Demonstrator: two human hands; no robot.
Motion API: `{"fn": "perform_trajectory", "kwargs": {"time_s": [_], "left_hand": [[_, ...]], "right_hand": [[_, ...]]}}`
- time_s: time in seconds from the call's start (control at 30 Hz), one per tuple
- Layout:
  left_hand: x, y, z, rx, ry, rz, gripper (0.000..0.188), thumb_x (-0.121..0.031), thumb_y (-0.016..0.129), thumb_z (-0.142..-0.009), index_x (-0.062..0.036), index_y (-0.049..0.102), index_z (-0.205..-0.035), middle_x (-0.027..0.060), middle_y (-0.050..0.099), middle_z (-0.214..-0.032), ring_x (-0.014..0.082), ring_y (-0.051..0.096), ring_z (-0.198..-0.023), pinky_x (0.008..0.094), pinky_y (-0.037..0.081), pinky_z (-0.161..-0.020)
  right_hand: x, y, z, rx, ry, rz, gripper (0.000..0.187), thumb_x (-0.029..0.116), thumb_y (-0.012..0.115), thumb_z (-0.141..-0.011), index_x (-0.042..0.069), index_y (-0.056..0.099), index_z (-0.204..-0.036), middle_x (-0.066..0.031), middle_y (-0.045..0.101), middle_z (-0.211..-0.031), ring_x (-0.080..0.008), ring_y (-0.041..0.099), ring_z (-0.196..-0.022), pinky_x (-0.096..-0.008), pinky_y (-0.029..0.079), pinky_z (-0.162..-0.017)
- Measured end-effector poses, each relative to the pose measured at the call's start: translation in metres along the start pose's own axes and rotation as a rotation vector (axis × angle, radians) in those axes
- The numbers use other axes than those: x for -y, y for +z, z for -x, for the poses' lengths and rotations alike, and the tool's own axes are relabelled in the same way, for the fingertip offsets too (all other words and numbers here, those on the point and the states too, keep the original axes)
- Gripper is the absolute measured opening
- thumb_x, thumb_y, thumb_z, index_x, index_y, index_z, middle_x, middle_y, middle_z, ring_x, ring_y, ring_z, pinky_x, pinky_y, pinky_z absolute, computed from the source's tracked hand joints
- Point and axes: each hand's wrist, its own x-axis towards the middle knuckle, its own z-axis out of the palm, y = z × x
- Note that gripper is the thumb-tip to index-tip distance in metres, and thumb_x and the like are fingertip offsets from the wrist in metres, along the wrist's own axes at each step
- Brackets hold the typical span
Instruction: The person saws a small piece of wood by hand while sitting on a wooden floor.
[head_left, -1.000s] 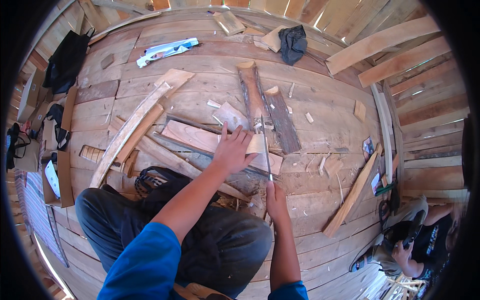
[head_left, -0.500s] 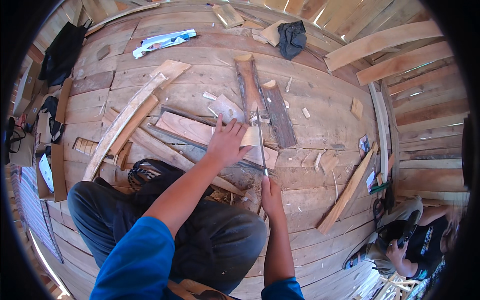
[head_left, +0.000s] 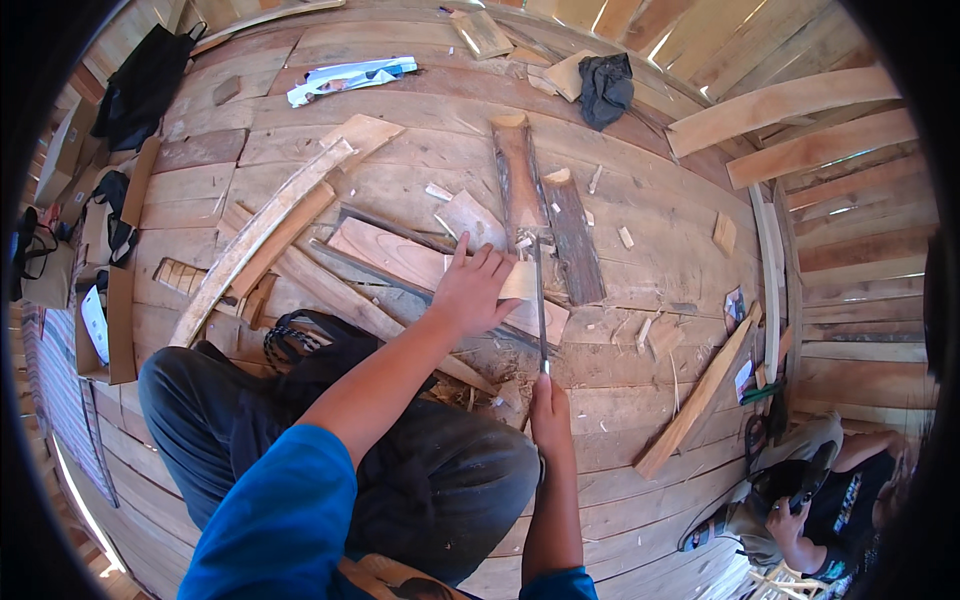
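Note:
My left hand (head_left: 474, 290) grips a small pale piece of wood (head_left: 519, 281) between thumb and fingers, holding it down on a broad board (head_left: 385, 255). The piece's left part is hidden under the hand. In my right hand (head_left: 551, 410) is the handle of a long knife (head_left: 542, 310). Its narrow dark blade points away from me, seen nearly edge-on, along the right end of the pale piece. Whether blade and wood touch, I cannot tell. Just beyond lie two bark-edged slabs (head_left: 517, 170), (head_left: 573, 235).
Long planks (head_left: 262, 240) lie crossed at left, beside cardboard boxes (head_left: 122, 300). Shavings and chips (head_left: 640, 335) litter the floor. Another plank (head_left: 697, 398) lies at right, near a seated person (head_left: 800, 510) holding a dark object. A black crumpled bag (head_left: 605, 90) sits at the back.
The whole view has shifted slightly, things appearing further right. The knife has drawn back a little toward me and its blade stands more upright in view. My left hand keeps its hold.

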Motion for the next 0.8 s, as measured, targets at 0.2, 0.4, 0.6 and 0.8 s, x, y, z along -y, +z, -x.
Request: {"fn": "perform_trajectory", "kwargs": {"time_s": [0.2,0.4,0.6,0.8], "left_hand": [[0.002,-0.001,-0.002,0.0,-0.009,-0.009,0.068,-0.05,0.05,-0.091,-0.003,0.042,-0.138,0.0156,0.051,-0.132,0.029,0.04,-0.133,0.0553,0.013,-0.116],[0.003,0.0,-0.002,-0.008,-0.005,0.014,0.068,-0.051,0.049,-0.091,-0.0031,0.042,-0.138,0.0162,0.051,-0.133,0.0294,0.041,-0.132,0.0549,0.013,-0.116],[0.001,-0.006,0.001,-0.005,0.024,0.025,0.067,-0.05,0.05,-0.091,-0.0034,0.042,-0.139,0.0151,0.052,-0.129,0.0292,0.043,-0.13,0.0546,0.014,-0.116],[0.0,-0.003,0.001,-0.01,0.013,0.04,0.066,-0.05,0.052,-0.09,-0.0034,0.043,-0.137,0.0138,0.053,-0.125,0.0284,0.044,-0.128,0.0541,0.014,-0.116]], "right_hand": [[-0.01,-0.011,0.032,0.048,0.052,-0.058,0.046,0.038,0.039,-0.103,0.001,0.053,-0.081,-0.0035,0.044,-0.061,-0.0126,0.042,-0.059,-0.0317,0.036,-0.055],[0.0,-0.003,-0.041,0.04,-0.082,-0.055,0.045,0.04,0.039,-0.103,0.005,0.051,-0.077,0.0014,0.041,-0.06,-0.0096,0.037,-0.054,-0.0288,0.032,-0.05],[-0.004,-0.008,0.02,0.038,0.108,-0.133,0.046,0.037,0.04,-0.102,-0.001,0.055,-0.082,-0.0033,0.046,-0.062,-0.0128,0.042,-0.059,-0.0324,0.036,-0.054],[0.003,-0.01,0.002,0.058,0.07,-0.085,0.046,0.038,0.04,-0.103,0.001,0.052,-0.078,-0.0022,0.045,-0.062,-0.0115,0.04,-0.059,-0.0316,0.035,-0.054]]}}
